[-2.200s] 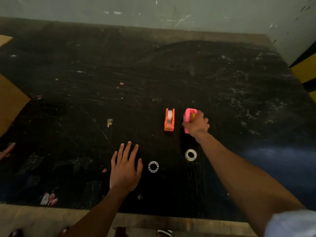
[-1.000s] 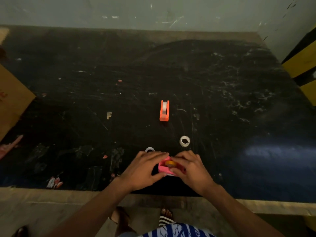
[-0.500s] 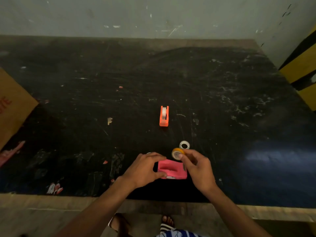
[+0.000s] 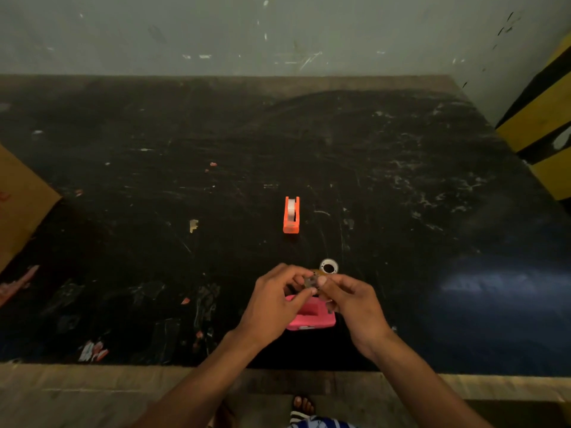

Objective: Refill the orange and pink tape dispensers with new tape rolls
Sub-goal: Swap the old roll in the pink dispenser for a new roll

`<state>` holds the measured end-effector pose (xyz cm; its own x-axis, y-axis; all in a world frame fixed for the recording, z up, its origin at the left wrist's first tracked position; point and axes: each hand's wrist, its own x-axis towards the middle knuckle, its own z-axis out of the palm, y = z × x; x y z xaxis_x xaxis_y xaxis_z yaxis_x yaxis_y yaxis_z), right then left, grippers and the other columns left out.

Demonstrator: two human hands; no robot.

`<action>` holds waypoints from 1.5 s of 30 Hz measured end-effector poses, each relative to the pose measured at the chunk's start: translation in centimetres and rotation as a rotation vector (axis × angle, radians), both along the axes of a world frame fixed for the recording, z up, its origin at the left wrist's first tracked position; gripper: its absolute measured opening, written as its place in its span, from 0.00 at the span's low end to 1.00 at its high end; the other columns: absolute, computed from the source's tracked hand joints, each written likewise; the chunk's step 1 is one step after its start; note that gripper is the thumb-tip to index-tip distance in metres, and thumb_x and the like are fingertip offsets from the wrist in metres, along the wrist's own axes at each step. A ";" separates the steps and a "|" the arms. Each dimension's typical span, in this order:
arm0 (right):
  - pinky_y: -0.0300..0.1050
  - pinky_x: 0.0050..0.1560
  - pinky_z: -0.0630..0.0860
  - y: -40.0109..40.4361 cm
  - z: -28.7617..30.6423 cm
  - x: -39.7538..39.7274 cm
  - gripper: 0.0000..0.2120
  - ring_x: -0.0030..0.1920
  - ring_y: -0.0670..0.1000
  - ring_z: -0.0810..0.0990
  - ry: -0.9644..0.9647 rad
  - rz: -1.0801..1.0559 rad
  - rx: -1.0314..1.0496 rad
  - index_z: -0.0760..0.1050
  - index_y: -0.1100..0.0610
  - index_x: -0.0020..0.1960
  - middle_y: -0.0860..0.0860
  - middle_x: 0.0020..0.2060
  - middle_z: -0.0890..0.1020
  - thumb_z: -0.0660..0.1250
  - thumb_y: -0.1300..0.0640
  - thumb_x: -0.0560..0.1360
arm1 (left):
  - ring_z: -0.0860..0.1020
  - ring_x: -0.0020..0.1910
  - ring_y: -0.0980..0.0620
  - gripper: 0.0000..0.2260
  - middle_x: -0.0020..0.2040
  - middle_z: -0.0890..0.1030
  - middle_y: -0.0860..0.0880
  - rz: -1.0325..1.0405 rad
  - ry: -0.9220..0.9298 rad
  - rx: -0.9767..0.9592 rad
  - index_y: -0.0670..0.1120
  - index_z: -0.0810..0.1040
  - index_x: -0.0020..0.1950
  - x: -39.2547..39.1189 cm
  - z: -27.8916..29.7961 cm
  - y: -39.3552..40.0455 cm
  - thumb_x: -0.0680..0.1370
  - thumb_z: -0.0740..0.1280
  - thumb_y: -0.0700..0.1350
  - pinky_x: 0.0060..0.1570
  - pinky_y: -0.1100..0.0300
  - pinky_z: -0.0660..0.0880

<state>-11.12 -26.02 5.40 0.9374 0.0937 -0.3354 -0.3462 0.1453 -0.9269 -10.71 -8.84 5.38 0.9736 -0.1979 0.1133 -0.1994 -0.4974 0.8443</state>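
Pink dispenser (image 4: 312,318) is lying on the table (image 4: 401,211) directly beneath both hands, long axis running left-right. Left hand (image 4: 272,304) and right hand (image 4: 355,304) are together pinching a small spool (image 4: 310,282) just above it.

Glossy plastic orange dispenser (image 4: 291,215) and pink dispenser (image 4: 312,318) on a scuffed, matt black tabletop (image 4: 401,186).

A single head-worn wide-angle camera looked forward and down over the table (image 4: 401,186), from above its near edge toward the wall (image 4: 278,32) behind it. Nearly the whole tabletop was taken in, its near edge close below the lens and its far edge well off. No second view shared the scene.
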 end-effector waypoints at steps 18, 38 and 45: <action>0.38 0.53 0.69 -7.0 -6.4 2.5 0.13 0.51 0.47 0.73 -0.292 0.089 -1.110 0.74 0.45 0.43 0.43 0.48 0.70 0.77 0.58 0.70 | 0.83 0.48 0.58 0.11 0.50 0.85 0.56 0.228 0.126 -0.226 0.53 0.81 0.56 0.5 -1.0 0.6 0.75 0.74 0.43 0.47 0.67 0.78; 0.52 0.65 0.74 -0.8 -3.0 7.6 0.24 0.66 0.55 0.70 -0.132 0.454 -1.233 0.68 0.47 0.71 0.54 0.67 0.68 0.69 0.52 0.76 | 0.82 0.49 0.62 0.12 0.49 0.84 0.60 0.278 0.221 -0.242 0.58 0.80 0.55 -0.2 -0.9 1.5 0.75 0.74 0.43 0.48 0.68 0.78; 0.48 0.59 0.79 -1.0 0.0 6.2 0.18 0.57 0.51 0.82 -0.027 0.215 -0.351 0.77 0.47 0.64 0.53 0.59 0.80 0.70 0.59 0.76 | 0.82 0.49 0.61 0.12 0.49 0.85 0.60 0.315 0.173 -0.293 0.56 0.80 0.56 0.1 -0.3 1.8 0.76 0.73 0.42 0.49 0.64 0.79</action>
